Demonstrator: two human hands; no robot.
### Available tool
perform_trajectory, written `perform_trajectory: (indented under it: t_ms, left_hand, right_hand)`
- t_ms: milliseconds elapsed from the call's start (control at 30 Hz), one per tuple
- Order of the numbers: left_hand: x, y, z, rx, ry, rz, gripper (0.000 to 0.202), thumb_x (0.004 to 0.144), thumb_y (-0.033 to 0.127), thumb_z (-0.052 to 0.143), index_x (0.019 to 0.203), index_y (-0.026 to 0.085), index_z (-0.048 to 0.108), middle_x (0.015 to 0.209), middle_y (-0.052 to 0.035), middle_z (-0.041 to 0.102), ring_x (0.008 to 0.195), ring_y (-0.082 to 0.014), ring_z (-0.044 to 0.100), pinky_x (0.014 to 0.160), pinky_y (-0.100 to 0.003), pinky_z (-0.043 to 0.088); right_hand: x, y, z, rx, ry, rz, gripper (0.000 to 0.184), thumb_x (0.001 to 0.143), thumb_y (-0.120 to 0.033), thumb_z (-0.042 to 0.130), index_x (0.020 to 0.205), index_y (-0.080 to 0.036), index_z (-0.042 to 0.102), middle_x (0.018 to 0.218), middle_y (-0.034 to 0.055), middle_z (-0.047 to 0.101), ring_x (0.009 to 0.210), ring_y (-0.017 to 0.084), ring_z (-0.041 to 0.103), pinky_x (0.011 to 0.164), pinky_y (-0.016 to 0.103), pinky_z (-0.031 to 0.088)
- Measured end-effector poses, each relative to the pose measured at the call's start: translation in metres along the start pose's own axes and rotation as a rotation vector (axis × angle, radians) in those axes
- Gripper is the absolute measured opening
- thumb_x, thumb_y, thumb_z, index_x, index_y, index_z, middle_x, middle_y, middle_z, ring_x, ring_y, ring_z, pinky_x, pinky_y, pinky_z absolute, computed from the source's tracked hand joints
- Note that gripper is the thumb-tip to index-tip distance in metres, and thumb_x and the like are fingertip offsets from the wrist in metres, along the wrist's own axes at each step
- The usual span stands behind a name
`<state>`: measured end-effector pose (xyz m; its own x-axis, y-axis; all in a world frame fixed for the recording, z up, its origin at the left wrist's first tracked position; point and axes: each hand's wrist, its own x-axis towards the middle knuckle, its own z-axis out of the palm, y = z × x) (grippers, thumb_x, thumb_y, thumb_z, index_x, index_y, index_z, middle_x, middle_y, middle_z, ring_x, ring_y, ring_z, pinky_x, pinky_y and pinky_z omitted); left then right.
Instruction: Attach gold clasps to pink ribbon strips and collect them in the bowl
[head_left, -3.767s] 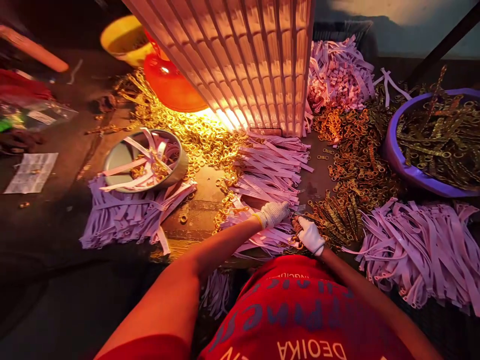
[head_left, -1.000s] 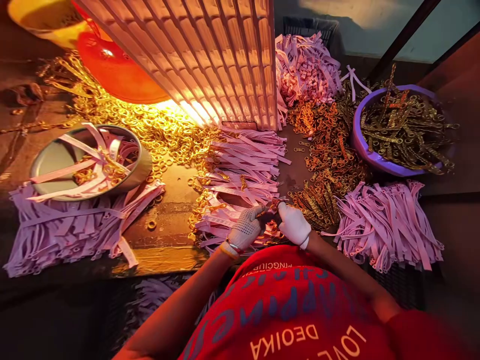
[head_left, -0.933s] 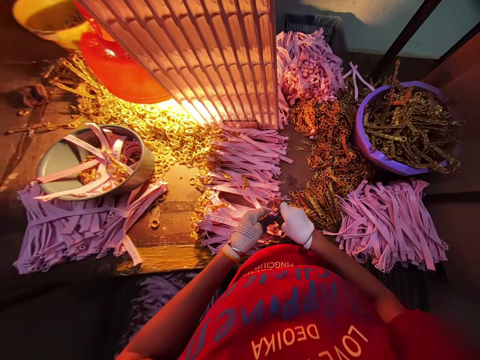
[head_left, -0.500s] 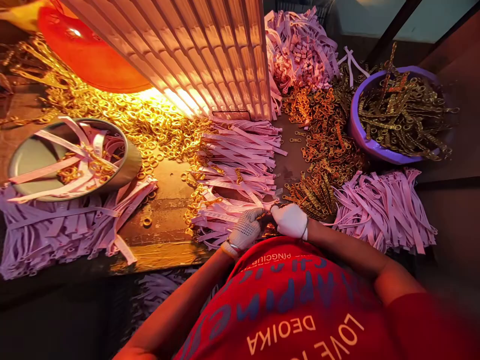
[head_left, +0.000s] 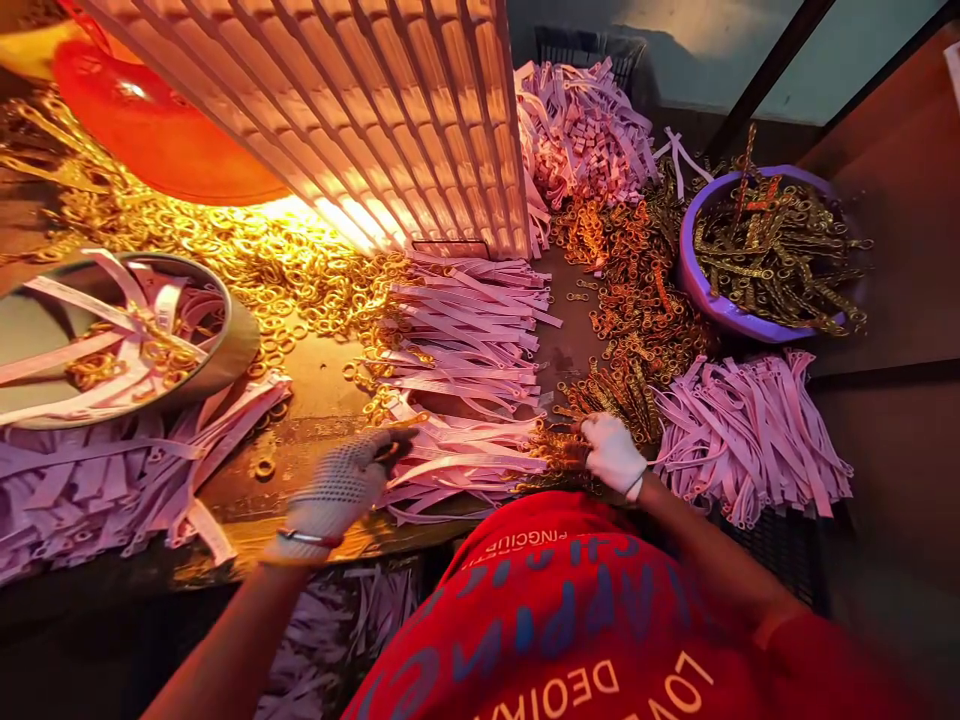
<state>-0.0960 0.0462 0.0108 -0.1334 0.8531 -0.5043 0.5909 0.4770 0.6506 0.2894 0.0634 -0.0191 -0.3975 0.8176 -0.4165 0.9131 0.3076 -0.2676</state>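
Left hand, gloved, is reaching onto the near-left edge of the straps, which are lying fanned out in the middle of the bench. Its fingers are curling toward a strap end. The glove is blurring here, so I cannot tell whether anything is being pinched.

Right hand, also gloved, is resting knuckles-up on the clasps, just right of the straps. Its fingers are bunching together, but what they are closing on is lying under the glove; cannot tell.

Handling, as judged:
- The straps are looking thin, limp and light. They are probably sliding over one another, so one is best taken near its end, where it is sticking out of the fan.
- The clasps are looking small, stiff and tangling. A fingertip pinch on a single piece seems needed, and the gloves are likely dulling the touch.

Hard to read:
- The crate is blocking the lamp and the bench behind it.
- The tin and the left strap heap are being cut off by the frame.
- The bowl is sitting in shadow, so its contents are merging.
- The rings are glaring under the light.
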Motion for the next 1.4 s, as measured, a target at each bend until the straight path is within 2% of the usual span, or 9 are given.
perform_trajectory:
  t_ms: [100, 233, 467, 600, 733, 900, 1033, 1200, 1400]
  left_hand:
    - [-0.02, 0.019, 0.05, -0.508, -0.318, -0.147, 0.047, 0.076, 0.046, 0.068, 0.109, 0.013, 0.066, 0.07, -0.0014, 0.062, 0.047, -0.0094, 0.045, 0.043, -0.019, 0.03]
    - [-0.028, 0.045, 0.101, -0.887, -0.592, -0.172, 0.059, 0.076, 0.046, 0.077, 0.121, 0.011, 0.06, 0.065, 0.0027, 0.055, 0.044, -0.0047, 0.038, 0.041, -0.017, 0.022]
    - [-0.023, 0.051, 0.111, -1.175, -0.867, -0.15, 0.059, 0.077, 0.044, 0.074, 0.125, 0.012, 0.062, 0.079, -0.004, 0.065, 0.041, -0.0051, 0.042, 0.035, -0.018, 0.025]
    - [-0.024, 0.048, 0.106, -1.136, -0.837, -0.161, 0.059, 0.078, 0.04, 0.074, 0.128, 0.011, 0.062, 0.074, -0.003, 0.063, 0.043, -0.0059, 0.045, 0.037, -0.018, 0.026]
    - [-0.025, 0.053, 0.109, -0.994, -0.796, -0.16, 0.049, 0.081, 0.042, 0.071, 0.118, 0.01, 0.067, 0.068, -0.0015, 0.06, 0.042, -0.0055, 0.044, 0.037, -0.018, 0.024]
    - [-0.019, 0.061, 0.122, -0.798, -0.786, -0.066, 0.03, 0.078, 0.043, 0.071, 0.084, 0.013, 0.067, 0.062, -0.0016, 0.06, 0.043, -0.0075, 0.046, 0.04, -0.019, 0.03]
    - [-0.017, 0.066, 0.126, -0.735, -0.686, 0.048, 0.025, 0.077, 0.038, 0.07, 0.078, 0.015, 0.064, 0.063, -0.0026, 0.062, 0.05, -0.0105, 0.049, 0.046, -0.021, 0.037]
    - [-0.035, 0.071, 0.117, -0.627, -0.36, 0.127, 0.028, 0.084, 0.042, 0.068, 0.088, 0.016, 0.058, 0.067, 0.0022, 0.059, 0.051, -0.0079, 0.045, 0.045, -0.02, 0.033]
    - [-0.049, 0.071, 0.11, -0.832, -0.494, 0.018, 0.036, 0.085, 0.051, 0.069, 0.093, 0.019, 0.053, 0.055, 0.0066, 0.053, 0.041, -0.0072, 0.041, 0.038, -0.018, 0.026]
  right_hand:
    - [0.03, 0.029, -0.008, -0.03, 0.067, 0.254, 0.034, 0.102, -0.029, 0.04, 0.119, -0.015, 0.066, 0.108, 0.0128, 0.069, 0.102, 0.023, 0.064, 0.087, 0.029, 0.044]
    - [0.082, 0.045, -0.013, -0.15, 0.038, 0.378, 0.03, 0.094, -0.017, 0.048, 0.117, -0.013, 0.066, 0.115, 0.0183, 0.065, 0.099, 0.024, 0.065, 0.081, 0.028, 0.047]
    - [0.102, 0.048, -0.011, -0.131, 0.057, 0.365, 0.033, 0.089, -0.01, 0.043, 0.111, -0.009, 0.067, 0.114, 0.0201, 0.066, 0.103, 0.026, 0.065, 0.085, 0.031, 0.048]
    - [0.074, 0.046, -0.009, 0.066, 0.179, 0.293, 0.043, 0.097, -0.014, 0.029, 0.127, -0.008, 0.059, 0.113, 0.018, 0.069, 0.105, 0.024, 0.064, 0.09, 0.032, 0.049]
    - [0.041, 0.009, -0.016, 0.43, 0.219, -0.014, 0.04, 0.104, -0.027, 0.03, 0.131, -0.014, 0.055, 0.113, 0.0122, 0.071, 0.099, 0.02, 0.066, 0.091, 0.031, 0.051]
    - [0.018, -0.058, -0.043, 0.206, 0.012, -0.368, 0.043, 0.091, -0.015, 0.049, 0.133, -0.014, 0.054, 0.127, 0.0167, 0.062, 0.113, 0.024, 0.062, 0.098, 0.036, 0.05]
    - [0.011, -0.085, -0.054, -0.141, -0.104, -0.321, 0.037, 0.084, -0.004, 0.047, 0.118, -0.011, 0.06, 0.125, 0.0194, 0.061, 0.102, 0.025, 0.064, 0.087, 0.034, 0.051]
    - [0.007, -0.083, -0.054, -0.187, -0.128, -0.214, 0.024, 0.091, -0.013, 0.049, 0.112, -0.011, 0.06, 0.107, 0.0171, 0.068, 0.095, 0.026, 0.065, 0.081, 0.032, 0.048]
    - [0.015, -0.064, -0.048, 0.145, -0.154, -0.336, 0.021, 0.097, -0.035, 0.058, 0.099, -0.015, 0.063, 0.095, 0.0107, 0.071, 0.086, 0.02, 0.065, 0.076, 0.026, 0.044]
